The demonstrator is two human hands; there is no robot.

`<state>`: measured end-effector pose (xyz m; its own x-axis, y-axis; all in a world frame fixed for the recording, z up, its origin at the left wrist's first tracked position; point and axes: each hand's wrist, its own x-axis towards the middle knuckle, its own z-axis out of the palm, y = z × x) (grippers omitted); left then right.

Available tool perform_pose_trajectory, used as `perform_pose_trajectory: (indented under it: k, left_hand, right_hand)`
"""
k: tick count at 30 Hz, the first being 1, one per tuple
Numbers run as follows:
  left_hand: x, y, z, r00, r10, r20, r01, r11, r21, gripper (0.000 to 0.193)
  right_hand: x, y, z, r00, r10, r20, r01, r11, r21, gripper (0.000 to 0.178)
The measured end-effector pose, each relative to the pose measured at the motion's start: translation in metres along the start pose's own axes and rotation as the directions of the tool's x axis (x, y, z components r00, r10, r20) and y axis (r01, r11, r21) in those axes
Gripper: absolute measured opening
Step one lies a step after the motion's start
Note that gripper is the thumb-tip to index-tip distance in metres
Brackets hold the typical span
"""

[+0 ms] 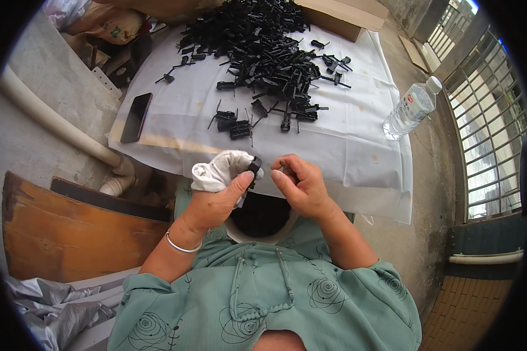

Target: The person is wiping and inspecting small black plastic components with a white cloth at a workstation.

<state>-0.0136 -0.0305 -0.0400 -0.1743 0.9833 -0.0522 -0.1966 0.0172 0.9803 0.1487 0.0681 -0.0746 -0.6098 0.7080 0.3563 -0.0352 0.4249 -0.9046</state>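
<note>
One black part point(255, 165) is gripped by the left hand point(218, 200) near the bucket point(257, 238), white cloth point(219, 168) covering its fingers as if for protection, while the right hand point(305, 186) curls just beside, its contents unclear.

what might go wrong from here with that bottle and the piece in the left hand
The black piece in the left hand could slip and fall, perhaps into the round container below the hands. The water bottle stands near the table's right edge, so a bump might tip it off.
</note>
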Motion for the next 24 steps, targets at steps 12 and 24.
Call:
perform_pose_trajectory:
  k: [12, 24]
  left_hand:
    - [0.005, -0.028, 0.005, 1.0, -0.007, 0.02, 0.011, 0.983, -0.182, 0.022]
    - [0.0, -0.02, 0.009, 0.995, 0.081, -0.054, -0.073, 0.987, 0.14, 0.027]
  right_hand:
    - [0.005, -0.016, 0.029, 0.904, -0.403, -0.141, 0.358, 0.896, -0.262, 0.017]
    - [0.012, -0.018, 0.011, 0.973, 0.08, 0.215, -0.063, 0.994, -0.086, 0.025]
